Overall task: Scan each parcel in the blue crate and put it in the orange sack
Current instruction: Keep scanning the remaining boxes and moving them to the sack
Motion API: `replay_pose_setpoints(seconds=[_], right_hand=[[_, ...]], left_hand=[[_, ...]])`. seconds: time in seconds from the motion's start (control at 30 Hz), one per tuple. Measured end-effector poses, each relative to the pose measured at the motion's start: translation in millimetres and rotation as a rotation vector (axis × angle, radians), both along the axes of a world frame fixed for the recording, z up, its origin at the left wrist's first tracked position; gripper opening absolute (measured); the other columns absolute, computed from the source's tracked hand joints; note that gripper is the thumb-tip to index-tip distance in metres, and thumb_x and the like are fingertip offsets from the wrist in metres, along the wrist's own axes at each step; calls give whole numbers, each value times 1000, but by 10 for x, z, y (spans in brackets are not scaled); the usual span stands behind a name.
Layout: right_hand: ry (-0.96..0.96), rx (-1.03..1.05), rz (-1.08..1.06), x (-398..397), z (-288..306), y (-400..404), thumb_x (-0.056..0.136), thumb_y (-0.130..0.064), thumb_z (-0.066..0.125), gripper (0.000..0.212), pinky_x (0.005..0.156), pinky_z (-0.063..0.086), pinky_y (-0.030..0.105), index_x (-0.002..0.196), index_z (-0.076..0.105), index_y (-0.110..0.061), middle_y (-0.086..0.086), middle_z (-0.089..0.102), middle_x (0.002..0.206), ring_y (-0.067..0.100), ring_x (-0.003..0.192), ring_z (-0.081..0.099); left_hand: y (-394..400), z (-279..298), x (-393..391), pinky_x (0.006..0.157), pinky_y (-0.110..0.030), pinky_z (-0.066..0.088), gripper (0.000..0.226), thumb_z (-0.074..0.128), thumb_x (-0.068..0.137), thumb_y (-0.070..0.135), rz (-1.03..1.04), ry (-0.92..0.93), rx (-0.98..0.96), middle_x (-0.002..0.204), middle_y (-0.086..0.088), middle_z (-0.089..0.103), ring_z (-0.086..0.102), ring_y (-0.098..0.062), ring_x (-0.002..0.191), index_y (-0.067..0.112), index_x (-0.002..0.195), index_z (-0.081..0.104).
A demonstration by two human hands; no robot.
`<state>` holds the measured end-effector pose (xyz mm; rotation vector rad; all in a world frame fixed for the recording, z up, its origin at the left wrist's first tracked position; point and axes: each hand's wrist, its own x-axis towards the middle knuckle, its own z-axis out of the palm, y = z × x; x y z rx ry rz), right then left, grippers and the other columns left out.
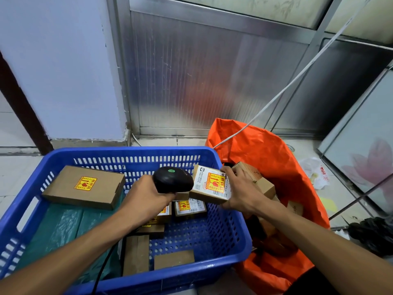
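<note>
Left hand (146,193) gripping black scanner (173,179), right hand (240,190) holding small labelled parcel (210,185) above right rim of blue crate (136,151), orange sack (270,154) just beside, more parcels in both.

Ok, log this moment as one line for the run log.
left hand grips barcode scanner | right hand holds labelled parcel over blue crate edge | orange sack open

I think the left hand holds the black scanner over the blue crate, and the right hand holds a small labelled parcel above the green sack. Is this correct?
Not quite: the sack is orange, not green, as the head view shows. The rest holds: the left hand grips the black scanner over the blue crate, and the right hand holds the small labelled parcel.
</note>
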<state>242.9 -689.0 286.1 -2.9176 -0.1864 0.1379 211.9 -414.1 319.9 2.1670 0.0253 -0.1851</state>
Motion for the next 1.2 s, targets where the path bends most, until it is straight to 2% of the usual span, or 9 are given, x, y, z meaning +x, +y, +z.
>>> replay_pose_setpoints(seconds=[0.27, 0.4, 0.47, 0.57, 0.67, 0.77, 0.87, 0.93, 1.2], right_hand=[[-90, 12, 59, 55, 60, 187, 64, -40, 83, 105, 81, 41, 34, 148, 20, -32, 2, 42, 125, 19, 112, 39], [-144, 8, 40, 94, 73, 275, 63, -42, 83, 112, 93, 46, 40, 152, 19, -19, 3, 41, 132, 20, 116, 37], [-176, 16, 31, 113, 79, 320, 64, -42, 84, 110, 94, 46, 40, 151, 22, -15, 4, 41, 134, 21, 118, 35], [-262, 18, 25, 110, 100, 407, 64, -42, 85, 102, 88, 48, 38, 146, 30, -16, 5, 43, 131, 22, 117, 36], [-360, -14, 7, 81, 96, 533, 64, -42, 85, 97, 72, 44, 32, 142, 34, -17, 6, 44, 125, 25, 115, 39], [-421, -30, 2, 88, 50, 650, 61, -45, 87, 98, 62, 43, 29, 139, 34, -20, 6, 45, 121, 25, 113, 40], [-427, -26, -5, 90, 35, 721, 63, -39, 86, 95, 61, 52, 32, 140, 33, -20, 8, 45, 122, 26, 116, 39], [-423, -22, -7, 82, 34, 739, 62, -38, 87, 95, 62, 55, 35, 139, 33, -20, 8, 45, 122, 26, 116, 39], [-394, -53, -53, 123, -20, 702, 61, -47, 88, 98, 60, 49, 29, 137, 31, -23, 6, 45, 124, 26, 117, 39]], left_hand=[[30, -30, 28, 72, -46, 62, 19, 80, 79, 17, -9, -4, -10, 75, -5, 73, 71, -18, 73, 21, 96, 71], [37, -48, 26, 72, -40, 62, 23, 82, 79, 21, -17, -6, -12, 74, -2, 73, 70, -14, 74, 21, 100, 72], [49, -50, 22, 74, -40, 62, 25, 82, 79, 22, -12, -9, -11, 76, -1, 73, 70, -13, 76, 22, 101, 72], [62, -36, 10, 74, -42, 62, 24, 82, 79, 23, 1, -15, -4, 76, -1, 73, 70, -13, 75, 22, 101, 71], [62, -22, 0, 72, -43, 62, 25, 81, 78, 24, 4, -25, -7, 74, 0, 73, 71, -14, 72, 21, 101, 72], [56, 1, -4, 70, -38, 62, 24, 80, 78, 23, 10, -32, -2, 73, 0, 72, 70, -13, 72, 20, 101, 73], [57, 25, -10, 65, -32, 58, 23, 78, 80, 20, 25, -36, 8, 75, -1, 72, 69, -12, 72, 19, 102, 72], [65, 33, -13, 66, -33, 59, 22, 78, 80, 20, 36, -40, 7, 75, -1, 72, 69, -14, 73, 19, 101, 72], [81, 42, -6, 72, -36, 61, 25, 79, 80, 22, 54, -37, 13, 76, 1, 72, 70, -14, 77, 20, 104, 71]])
